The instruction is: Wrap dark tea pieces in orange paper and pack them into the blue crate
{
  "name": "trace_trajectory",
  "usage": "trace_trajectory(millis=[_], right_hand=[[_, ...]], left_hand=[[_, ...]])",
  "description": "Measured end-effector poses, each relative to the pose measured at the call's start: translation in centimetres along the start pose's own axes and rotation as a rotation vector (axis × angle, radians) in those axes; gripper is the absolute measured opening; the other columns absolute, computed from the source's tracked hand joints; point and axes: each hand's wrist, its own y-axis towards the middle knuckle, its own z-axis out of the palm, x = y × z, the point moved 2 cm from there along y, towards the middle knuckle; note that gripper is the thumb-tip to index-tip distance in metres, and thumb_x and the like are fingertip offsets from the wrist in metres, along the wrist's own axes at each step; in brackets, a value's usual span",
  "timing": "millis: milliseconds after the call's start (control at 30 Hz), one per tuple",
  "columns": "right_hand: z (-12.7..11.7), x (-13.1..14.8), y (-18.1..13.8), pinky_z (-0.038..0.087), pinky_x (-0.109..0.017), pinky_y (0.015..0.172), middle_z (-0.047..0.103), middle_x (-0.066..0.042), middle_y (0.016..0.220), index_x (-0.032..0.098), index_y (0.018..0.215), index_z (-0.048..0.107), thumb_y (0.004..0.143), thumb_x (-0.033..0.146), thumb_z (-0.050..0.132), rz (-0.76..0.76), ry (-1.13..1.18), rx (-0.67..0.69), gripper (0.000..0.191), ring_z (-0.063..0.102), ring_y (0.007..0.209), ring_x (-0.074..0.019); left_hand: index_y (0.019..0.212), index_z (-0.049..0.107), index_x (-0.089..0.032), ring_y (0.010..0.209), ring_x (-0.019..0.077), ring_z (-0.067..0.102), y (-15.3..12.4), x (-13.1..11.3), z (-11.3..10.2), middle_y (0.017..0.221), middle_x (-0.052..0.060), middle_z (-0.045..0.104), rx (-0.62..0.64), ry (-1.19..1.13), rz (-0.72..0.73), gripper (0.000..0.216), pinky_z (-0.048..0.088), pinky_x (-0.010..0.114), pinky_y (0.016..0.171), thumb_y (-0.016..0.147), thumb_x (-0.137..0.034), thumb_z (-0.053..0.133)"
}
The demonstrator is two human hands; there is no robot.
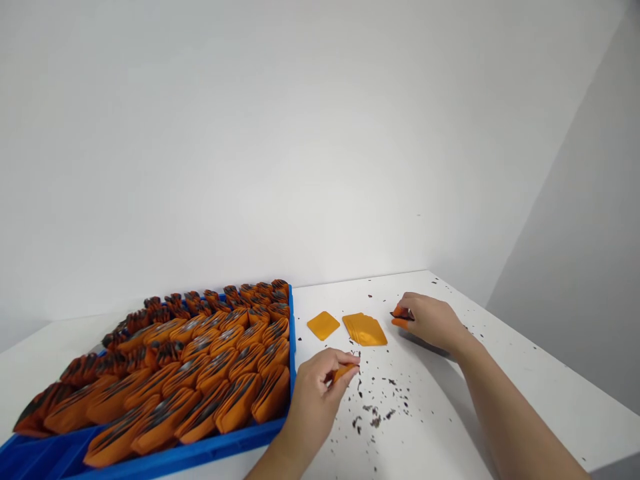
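My left hand [315, 387] is closed in a pinch on a small orange piece [343, 371], low over the white table and just right of the tray. Farther right, my right hand [431, 321] grips a folded orange and black piece [402, 319] between thumb and fingers. Most of both held pieces is hidden by my fingers. Between and beyond my hands lies a fanned stack of thin, shiny orange squares [367, 331]. To its left is a separate orange square [323, 325], lying flat with a corner toward me.
A blue tray [210, 453] takes up the left side, packed with rows of folded orange and black pieces [240, 400]. Dark flakes [375, 419] are scattered over the white table [425, 427]. A white wall [320, 147] rises behind the table.
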Motion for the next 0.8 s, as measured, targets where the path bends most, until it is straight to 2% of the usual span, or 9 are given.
trace_trajectory(millis=[100,167,233,333,433,500,667,800], right_hand=[[-0.6,0.1,-0.2,0.039,-0.032,0.059,0.076,-0.005,0.106,0.027,0.09,0.077,0.095,0.031,0.063,-0.009,0.011,-0.103,0.016,0.066,0.076,-0.0193],[-1.1,0.6,-0.3,0.04,-0.032,0.06,0.075,-0.005,0.106,0.028,0.093,0.078,0.099,0.036,0.062,-0.041,0.096,-0.186,0.019,0.064,0.076,-0.0192],[-1.6,1.8,-0.5,0.043,-0.033,0.063,0.073,-0.006,0.102,0.028,0.095,0.078,0.102,0.044,0.063,-0.115,0.295,-0.237,0.023,0.062,0.076,-0.0196],[-1.8,4.5,-1.1,0.046,-0.034,0.066,0.068,-0.006,0.094,0.026,0.091,0.076,0.1,0.053,0.07,-0.25,0.738,-0.266,0.029,0.059,0.078,-0.0204],[-0.9,7.7,-1.8,0.047,-0.034,0.067,0.063,-0.004,0.089,0.024,0.086,0.074,0.097,0.051,0.077,-0.311,1.131,-0.242,0.029,0.056,0.076,-0.0194],[0.0,9.5,-2.3,0.045,-0.032,0.065,0.058,-0.002,0.085,0.023,0.083,0.072,0.094,0.049,0.081,-0.317,1.3,-0.197,0.029,0.052,0.073,-0.0174],[2.0,11.9,-3.2,0.04,-0.03,0.064,0.051,0.001,0.078,0.022,0.075,0.065,0.093,0.048,0.083,-0.253,1.493,-0.134,0.037,0.042,0.068,-0.0143],[2.7,12.2,-3.5,0.039,-0.029,0.064,0.049,0.002,0.079,0.022,0.079,0.065,0.092,0.051,0.082,-0.238,1.557,-0.136,0.036,0.04,0.068,-0.0144]], left_hand=[[0.094,0.081,-0.024,0.091,0.0238,0.078,0.0,-0.1,0.1,0.096,0.006,0.083,-0.02,-0.004,-0.002,0.012,0.061,0.031,0.072,0.098,-0.029,0.071],[0.09,0.08,-0.023,0.087,0.0224,0.077,0.0,0.0,0.1,0.093,0.005,0.082,-0.029,-0.007,-0.005,0.011,0.058,0.027,0.065,0.096,-0.03,0.074],[0.088,0.081,-0.023,0.083,0.0215,0.076,-0.1,0.0,0.1,0.089,0.005,0.081,-0.048,-0.005,-0.002,0.011,0.056,0.025,0.06,0.095,-0.032,0.078],[0.086,0.08,-0.023,0.081,0.0211,0.076,-0.1,0.0,0.0,0.086,0.005,0.081,-0.082,0.005,0.012,0.012,0.056,0.023,0.059,0.093,-0.032,0.08],[0.087,0.076,-0.022,0.085,0.0212,0.078,-0.1,0.0,0.1,0.089,0.004,0.081,-0.101,-0.009,0.006,0.01,0.056,0.022,0.059,0.093,-0.03,0.08],[0.094,0.071,-0.023,0.088,0.0219,0.08,-0.1,-0.1,0.1,0.092,0.003,0.081,-0.117,-0.068,-0.018,0.012,0.058,0.022,0.059,0.092,-0.03,0.08],[0.112,0.06,-0.025,0.094,0.0238,0.079,-0.2,0.1,0.2,0.1,0.004,0.077,-0.201,-0.082,-0.044,0.039,0.065,0.03,0.069,0.085,-0.034,0.087],[0.128,0.048,-0.027,0.095,0.0237,0.079,-0.4,0.2,0.3,0.108,0.005,0.078,-0.182,-0.089,-0.045,0.061,0.067,0.037,0.077,0.082,-0.034,0.089]])
